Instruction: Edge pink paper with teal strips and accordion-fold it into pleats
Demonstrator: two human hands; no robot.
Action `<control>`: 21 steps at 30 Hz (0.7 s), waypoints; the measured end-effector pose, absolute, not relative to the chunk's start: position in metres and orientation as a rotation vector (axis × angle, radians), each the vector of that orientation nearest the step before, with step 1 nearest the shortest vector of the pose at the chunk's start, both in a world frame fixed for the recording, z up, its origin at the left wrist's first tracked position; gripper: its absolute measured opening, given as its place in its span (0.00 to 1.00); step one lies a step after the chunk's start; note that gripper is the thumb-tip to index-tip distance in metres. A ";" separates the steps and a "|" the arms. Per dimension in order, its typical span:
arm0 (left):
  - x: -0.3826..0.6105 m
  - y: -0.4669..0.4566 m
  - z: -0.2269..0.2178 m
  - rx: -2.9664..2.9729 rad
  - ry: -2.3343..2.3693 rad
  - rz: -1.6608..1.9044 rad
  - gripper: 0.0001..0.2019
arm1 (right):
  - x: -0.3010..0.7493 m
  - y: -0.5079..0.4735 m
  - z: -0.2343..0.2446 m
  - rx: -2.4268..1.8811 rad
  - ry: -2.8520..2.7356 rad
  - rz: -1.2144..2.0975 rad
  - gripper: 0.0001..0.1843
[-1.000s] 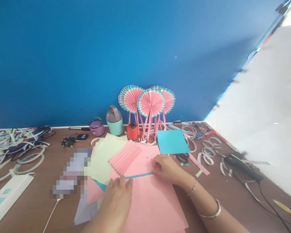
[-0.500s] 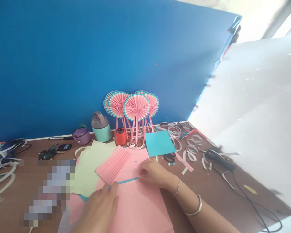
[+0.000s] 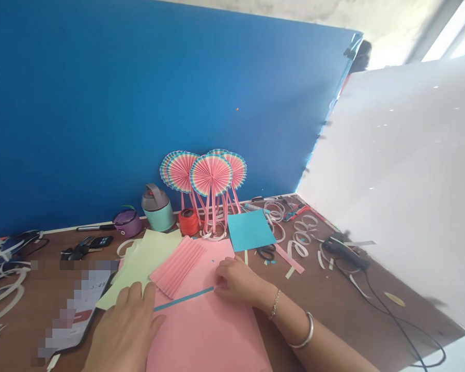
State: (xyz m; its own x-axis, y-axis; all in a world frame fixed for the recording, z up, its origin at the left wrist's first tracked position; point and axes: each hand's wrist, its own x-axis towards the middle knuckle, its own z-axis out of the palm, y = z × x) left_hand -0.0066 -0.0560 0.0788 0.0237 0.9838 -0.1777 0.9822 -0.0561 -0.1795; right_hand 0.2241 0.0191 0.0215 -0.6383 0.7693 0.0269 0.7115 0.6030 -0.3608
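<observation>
A narrow blue paper strip [image 3: 184, 299] lies slantwise across the pink paper sheets [image 3: 205, 336]. My right hand [image 3: 240, 281], fingers curled in, pinches the strip's right end. At the lower left, my left hand [image 3: 126, 325] rests flat with its fingers stretched out, its fingertips over the edge of the pale green paper [image 3: 147, 258] and its thumb on the pink sheet near the strip's left end. An accordion-folded pink paper [image 3: 178, 266] lies just beyond the strip. A blue paper square [image 3: 251, 230] is behind my right hand.
Pink pleated paper fans [image 3: 211, 175] stand against the blue board [image 3: 101, 103]. Before it are a mint flask [image 3: 158, 214], a purple pot [image 3: 127, 222] and red string [image 3: 189, 222]. Scissors [image 3: 266, 252], curled white strips [image 3: 297, 247] and a black cable [image 3: 387, 310] are right; a phone [image 3: 81, 310] lies left.
My left hand has slid left, off the strip, uncovering its left part and spreading its fingers. My right hand stays at the strip's right end. The view has shifted slightly.
</observation>
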 end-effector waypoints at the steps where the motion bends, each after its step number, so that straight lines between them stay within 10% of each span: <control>1: -0.003 -0.058 0.078 -2.294 -2.110 0.402 0.15 | 0.224 0.019 0.021 -1.230 -2.642 0.483 0.02; 8: 0.058 -0.068 0.045 -2.937 -1.592 0.320 0.19 | 0.231 0.032 0.017 -1.238 -2.323 0.682 0.08; 15: 0.072 -0.057 0.045 -2.894 -1.678 0.265 0.14 | 0.278 0.064 0.009 -1.909 -2.057 0.099 0.27; 21: 0.068 -0.051 0.037 -2.976 -1.812 -0.368 0.16 | 0.270 0.056 0.019 -1.945 -2.253 0.050 0.13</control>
